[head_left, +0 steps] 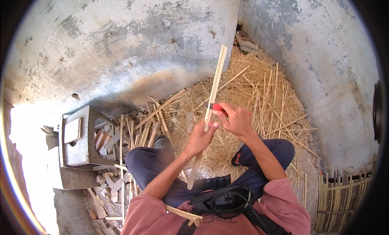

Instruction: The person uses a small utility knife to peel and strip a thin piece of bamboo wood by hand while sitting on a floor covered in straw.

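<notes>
A long pale strip of split bamboo [218,77] stands slanted before me, its lower end passing down between my knees. My left hand [200,137] is closed round the strip below its middle. Just above and to the right, my right hand [236,120] grips a red-handled utility knife [219,108]. The knife's dark blade lies across the strip, touching it or nearly so; most of the handle is hidden in my fingers. Another piece of bamboo [184,214] lies across my lap at the lower edge.
Shavings and thin strips [243,85] cover the floor ahead and to the right. A weathered wooden stool [87,139] lies on its side at left, beside several bamboo pieces [139,131] and rubble. Worn walls [324,72] close in behind. A slatted bamboo panel [338,202] stands at lower right.
</notes>
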